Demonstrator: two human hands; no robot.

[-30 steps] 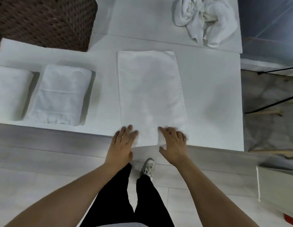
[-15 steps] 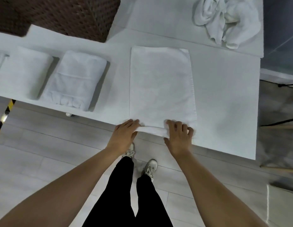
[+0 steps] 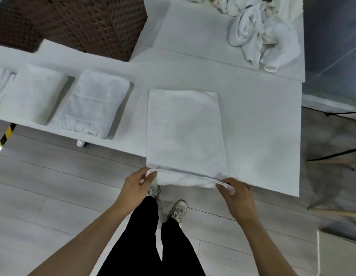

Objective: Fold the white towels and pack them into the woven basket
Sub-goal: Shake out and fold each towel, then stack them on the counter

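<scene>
Head view: we pinch the near corners of the flat white rectangular towel (image 3: 185, 132) at frame centre, left hand (image 3: 136, 181) and right hand (image 3: 236, 193) apart. Uneven lifting could skew the fold; the dark woven basket (image 3: 89, 22) waits upper left.

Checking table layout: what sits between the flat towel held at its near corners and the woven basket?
Head view: nothing. Only bare white table separates the flat towel from the woven basket; the folded towel lies off to the left.
</scene>
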